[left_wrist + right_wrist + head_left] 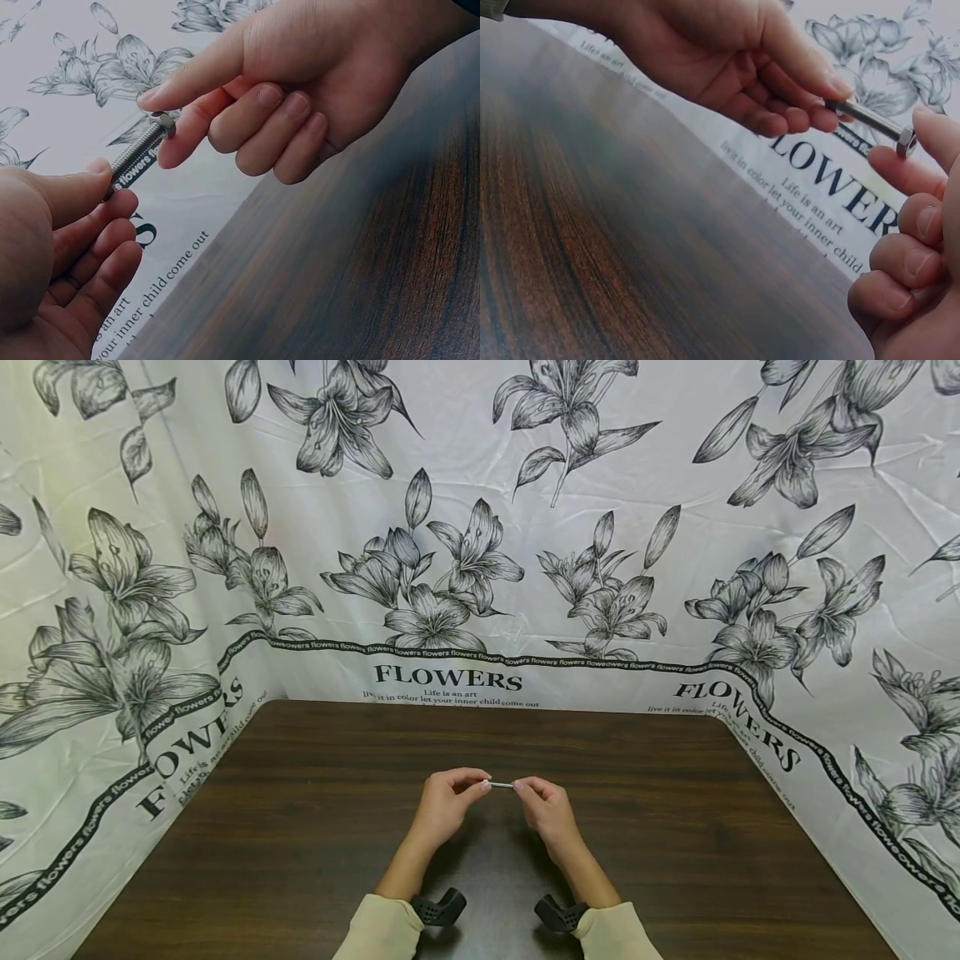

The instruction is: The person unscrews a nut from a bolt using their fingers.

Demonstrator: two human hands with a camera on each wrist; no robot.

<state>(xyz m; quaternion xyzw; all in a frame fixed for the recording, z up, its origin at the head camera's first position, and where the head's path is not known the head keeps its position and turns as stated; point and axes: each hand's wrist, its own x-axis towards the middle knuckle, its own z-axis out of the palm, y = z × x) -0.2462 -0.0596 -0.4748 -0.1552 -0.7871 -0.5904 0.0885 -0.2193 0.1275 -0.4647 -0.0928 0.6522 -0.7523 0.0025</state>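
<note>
A silver threaded bolt (502, 785) is held level above the table between the two hands. The left hand (442, 806) pinches one end of it between thumb and fingertips, with that end partly hidden by the thumb (86, 180). A six-sided metal piece (906, 142) sits at the other end, and the threads run along the shaft (136, 156). On either side of this piece are the right hand's (547, 810) thumb and index fingertip, gripping lightly. The right hand's other fingers (270, 135) are curled into the palm.
Beneath the hands is a dark wood-grain table (300, 827). White cloth (600, 460) printed with grey flowers and lettering hangs behind it and along both sides. Each wrist wears a black band mount (441, 907) by a pale sleeve (382, 927).
</note>
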